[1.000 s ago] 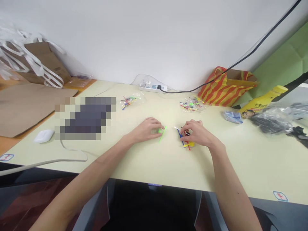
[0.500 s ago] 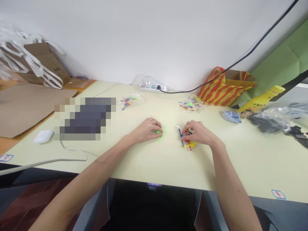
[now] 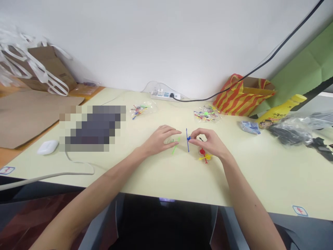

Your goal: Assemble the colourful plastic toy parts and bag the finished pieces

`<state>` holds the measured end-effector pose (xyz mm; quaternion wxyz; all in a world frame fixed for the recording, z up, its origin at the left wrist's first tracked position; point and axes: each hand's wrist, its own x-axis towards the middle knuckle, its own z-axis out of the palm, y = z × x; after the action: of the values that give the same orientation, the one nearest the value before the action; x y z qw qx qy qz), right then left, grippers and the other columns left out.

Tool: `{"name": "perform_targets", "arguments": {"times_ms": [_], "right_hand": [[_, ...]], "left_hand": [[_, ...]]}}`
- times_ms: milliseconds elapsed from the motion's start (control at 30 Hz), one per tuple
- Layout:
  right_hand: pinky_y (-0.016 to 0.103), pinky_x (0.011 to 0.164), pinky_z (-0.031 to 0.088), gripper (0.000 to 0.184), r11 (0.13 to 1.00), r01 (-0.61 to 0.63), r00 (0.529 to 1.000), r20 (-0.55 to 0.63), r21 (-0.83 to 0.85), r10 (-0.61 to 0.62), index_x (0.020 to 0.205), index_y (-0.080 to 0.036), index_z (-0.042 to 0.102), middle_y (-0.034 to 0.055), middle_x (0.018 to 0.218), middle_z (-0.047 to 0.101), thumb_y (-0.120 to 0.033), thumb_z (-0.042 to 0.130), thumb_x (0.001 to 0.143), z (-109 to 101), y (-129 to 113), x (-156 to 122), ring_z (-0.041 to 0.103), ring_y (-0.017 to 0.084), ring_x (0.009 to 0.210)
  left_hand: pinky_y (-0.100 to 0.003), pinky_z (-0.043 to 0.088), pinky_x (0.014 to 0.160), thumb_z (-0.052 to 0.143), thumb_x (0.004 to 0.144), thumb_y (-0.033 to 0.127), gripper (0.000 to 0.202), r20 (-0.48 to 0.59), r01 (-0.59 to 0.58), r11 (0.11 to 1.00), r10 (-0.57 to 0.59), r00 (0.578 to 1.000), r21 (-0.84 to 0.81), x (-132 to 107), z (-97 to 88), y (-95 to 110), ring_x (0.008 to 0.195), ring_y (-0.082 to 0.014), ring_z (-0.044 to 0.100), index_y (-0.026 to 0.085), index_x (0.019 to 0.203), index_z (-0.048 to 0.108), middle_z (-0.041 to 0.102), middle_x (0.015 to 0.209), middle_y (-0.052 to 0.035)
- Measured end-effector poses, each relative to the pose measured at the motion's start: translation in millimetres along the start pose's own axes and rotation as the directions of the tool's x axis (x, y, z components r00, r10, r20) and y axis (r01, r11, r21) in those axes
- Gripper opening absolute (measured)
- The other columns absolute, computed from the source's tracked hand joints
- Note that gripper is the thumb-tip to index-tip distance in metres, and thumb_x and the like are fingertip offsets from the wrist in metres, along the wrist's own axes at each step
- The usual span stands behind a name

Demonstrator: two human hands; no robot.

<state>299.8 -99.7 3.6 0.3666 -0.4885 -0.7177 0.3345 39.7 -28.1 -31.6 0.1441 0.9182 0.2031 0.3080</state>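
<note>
My right hand (image 3: 212, 142) pinches a small blue plastic piece with a long arrow-tipped bar (image 3: 187, 144) between thumb and fingertips. Its bar points away from me, left of the hand. My left hand (image 3: 161, 139) is open, thumb and fingers apart and turned toward the blue piece. By its fingertips is a light green piece of similar shape (image 3: 174, 148), partly hidden by the fingers. Below my right hand lie a red piece (image 3: 202, 152) and a yellow piece (image 3: 207, 157), close together. A black arrow-tipped piece (image 3: 201, 139) shows under the right fingers.
Two clear bags of coloured pieces (image 3: 140, 110) (image 3: 206, 114) lie farther back. Behind them is a power strip (image 3: 165, 95). A striped bag (image 3: 234, 99), a yellow bottle (image 3: 279, 113) and a blue-white packet (image 3: 249, 127) stand right. A white case (image 3: 48, 147) lies left.
My right hand has lifted the blue piece from the cluster and moved it left. My left hand has let go of the green piece and spread its fingers.
</note>
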Motion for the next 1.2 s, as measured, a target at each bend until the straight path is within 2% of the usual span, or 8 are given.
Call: {"name": "perform_targets", "arguments": {"times_ms": [133, 200, 333, 500, 800, 1000, 1100, 1200], "right_hand": [[0.038, 0.089, 0.049, 0.024, 0.997, 0.073, 0.996, -0.059, -0.019, -0.074, 0.090, -0.022, 0.069, 0.0054, 0.097, 0.071, -0.045, 0.074, 0.086, 7.8, -1.1, 3.5, 0.064, 0.022, 0.092], [0.037, 0.090, 0.050, 0.024, 0.997, 0.076, 0.997, -0.033, 0.002, -0.076, 0.091, -0.022, 0.068, 0.0054, 0.099, 0.071, -0.045, 0.073, 0.087, 11.3, -1.9, 3.9, 0.065, 0.022, 0.095], [0.035, 0.083, 0.052, 0.025, 0.997, 0.033, 0.999, 0.037, 0.064, -0.035, 0.091, -0.022, 0.065, 0.0032, 0.092, 0.070, -0.046, 0.072, 0.087, 19.7, -3.2, 3.4, 0.066, 0.019, 0.086], [0.033, 0.073, 0.050, 0.034, 0.993, 0.017, 1.000, 0.013, 0.115, -0.018, 0.093, -0.023, 0.057, 0.0009, 0.084, 0.067, -0.052, 0.074, 0.084, 34.1, -4.2, 4.0, 0.062, 0.017, 0.074], [0.030, 0.062, 0.043, 0.043, 0.994, 0.009, 0.997, -0.073, 0.111, -0.001, 0.093, -0.026, 0.048, -0.0042, 0.067, 0.058, -0.055, 0.076, 0.081, 50.8, -2.9, 4.8, 0.053, 0.016, 0.062], [0.031, 0.068, 0.047, 0.033, 0.974, 0.022, 0.996, -0.086, 0.226, -0.002, 0.096, -0.024, 0.052, 0.0004, 0.078, 0.065, -0.054, 0.067, 0.090, 48.0, -6.9, 4.6, 0.060, 0.017, 0.069], [0.031, 0.068, 0.047, 0.031, 0.985, 0.013, 0.988, -0.157, 0.171, 0.015, 0.094, -0.022, 0.056, 0.0022, 0.083, 0.064, -0.053, 0.055, 0.097, 47.7, -3.7, 6.8, 0.058, 0.015, 0.069], [0.031, 0.071, 0.049, 0.032, 0.989, -0.019, 0.986, -0.159, 0.150, 0.043, 0.100, -0.021, 0.060, 0.0043, 0.092, 0.066, -0.053, 0.058, 0.096, 48.3, 1.0, 8.8, 0.060, 0.016, 0.074]], "left_hand": [[-0.040, 0.049, 0.094, 0.065, 0.096, 0.038, 0.038, -0.090, -0.063, 0.997, 0.065, 0.994, 0.033, 1.3, 3.2, 9.3, 0.101, -0.0218, 0.063, 0.024, 0.131, 0.060, 0.070, 0.108, -0.0077], [-0.038, 0.049, 0.088, 0.065, 0.095, 0.038, 0.036, -0.102, -0.089, 0.994, 0.095, 0.990, 0.061, 1.6, 5.4, 13.2, 0.094, -0.0207, 0.063, 0.024, 0.129, 0.062, 0.069, 0.099, -0.0066], [-0.036, 0.048, 0.085, 0.064, 0.096, 0.036, 0.028, -0.079, -0.127, 0.988, 0.133, 0.988, 0.084, 2.0, 8.8, 17.1, 0.090, -0.0197, 0.063, 0.022, 0.121, 0.066, 0.070, 0.094, -0.0060], [-0.035, 0.047, 0.083, 0.064, 0.096, 0.031, 0.020, -0.088, -0.133, 0.988, 0.140, 0.986, 0.083, 1.1, 9.5, 12.4, 0.090, -0.0194, 0.063, 0.022, 0.113, 0.068, 0.071, 0.093, -0.0053], [-0.036, 0.048, 0.086, 0.061, 0.095, 0.028, 0.020, -0.022, -0.114, 0.991, 0.115, 0.993, 0.070, -0.2, 10.8, 11.7, 0.093, -0.0205, 0.063, 0.022, 0.114, 0.066, 0.070, 0.096, -0.0064], [-0.034, 0.050, 0.084, 0.060, 0.096, 0.030, 0.017, -0.055, -0.070, 0.997, 0.071, 0.996, 0.026, 0.3, 7.5, 13.7, 0.091, -0.0196, 0.063, 0.020, 0.110, 0.062, 0.068, 0.095, -0.0065], [-0.033, 0.051, 0.085, 0.060, 0.097, 0.030, 0.015, -0.092, -0.022, 0.999, 0.019, 0.996, -0.037, -0.2, 4.4, 13.3, 0.090, -0.0179, 0.063, 0.020, 0.108, 0.059, 0.066, 0.094, -0.0054], [-0.033, 0.052, 0.086, 0.060, 0.097, 0.031, 0.014, -0.121, 0.006, 0.997, -0.015, 0.993, -0.077, -1.3, 4.1, 11.7, 0.091, -0.0175, 0.064, 0.020, 0.106, 0.058, 0.067, 0.095, -0.0053]]}}
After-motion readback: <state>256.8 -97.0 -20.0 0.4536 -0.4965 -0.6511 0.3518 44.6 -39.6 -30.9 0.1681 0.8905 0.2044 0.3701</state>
